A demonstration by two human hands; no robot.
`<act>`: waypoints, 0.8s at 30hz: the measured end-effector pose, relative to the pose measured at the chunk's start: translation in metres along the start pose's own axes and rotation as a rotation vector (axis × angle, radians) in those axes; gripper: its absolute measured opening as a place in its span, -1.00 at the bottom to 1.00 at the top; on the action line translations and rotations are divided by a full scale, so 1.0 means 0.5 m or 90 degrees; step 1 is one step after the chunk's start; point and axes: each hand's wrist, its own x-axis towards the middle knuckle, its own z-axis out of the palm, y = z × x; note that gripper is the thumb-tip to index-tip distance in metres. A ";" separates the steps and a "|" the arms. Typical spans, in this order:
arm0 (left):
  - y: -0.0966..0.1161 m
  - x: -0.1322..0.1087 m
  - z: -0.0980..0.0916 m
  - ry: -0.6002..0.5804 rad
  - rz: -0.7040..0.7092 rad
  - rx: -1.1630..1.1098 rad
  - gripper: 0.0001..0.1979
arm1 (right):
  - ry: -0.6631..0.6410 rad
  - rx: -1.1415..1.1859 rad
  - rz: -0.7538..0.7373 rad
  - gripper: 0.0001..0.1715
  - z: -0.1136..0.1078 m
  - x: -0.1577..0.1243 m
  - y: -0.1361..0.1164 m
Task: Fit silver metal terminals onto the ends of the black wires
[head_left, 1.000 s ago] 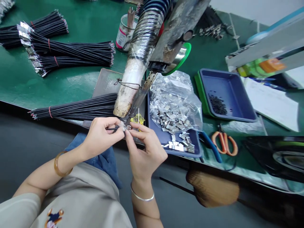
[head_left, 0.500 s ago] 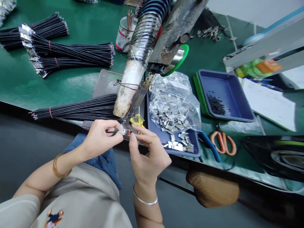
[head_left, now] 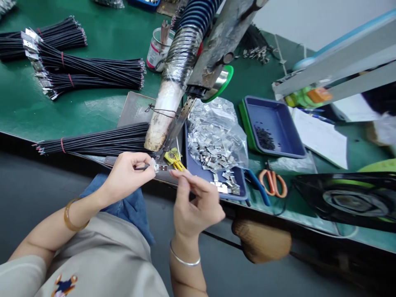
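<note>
Between thumb and fingers, my left hand pinches a black cable close to its end. From those fingertips a silver USB plug points right. Just right of the plug is my right hand, apart from it, fingers curled in and thumb against them; whether anything small sits in them is hidden. Behind my hands, a loose bundle of black cables with a red band lies along the table edge. Right of it, a blue tray holds a clear bag of small metal shells, with several loose in front.
A white pipe on a ribbed hose hangs close above my hands, beside a metal arm. Banded cable bundles lie back left, near a jar. Orange-handled scissors, blue-handled pliers and a purple-blue tray stand right.
My right hand has drawn back from the USB plug to the right, and its fingers have curled in. My left hand still holds the cable. The whole view has shifted slightly.
</note>
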 end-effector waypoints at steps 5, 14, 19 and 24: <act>-0.003 0.003 0.006 0.019 0.005 0.018 -0.85 | -0.086 -0.052 -0.096 -0.81 0.016 0.007 -0.003; 0.005 0.004 0.008 0.023 -0.001 0.002 -0.84 | -0.087 -0.023 -0.055 -0.81 0.023 0.023 -0.016; 0.000 0.004 0.008 0.007 -0.008 0.027 -0.84 | -0.093 0.007 -0.024 -0.82 0.018 0.009 -0.004; -0.001 -0.010 0.009 -0.002 0.024 0.101 -0.84 | -0.048 0.018 0.085 -0.88 0.008 0.010 0.003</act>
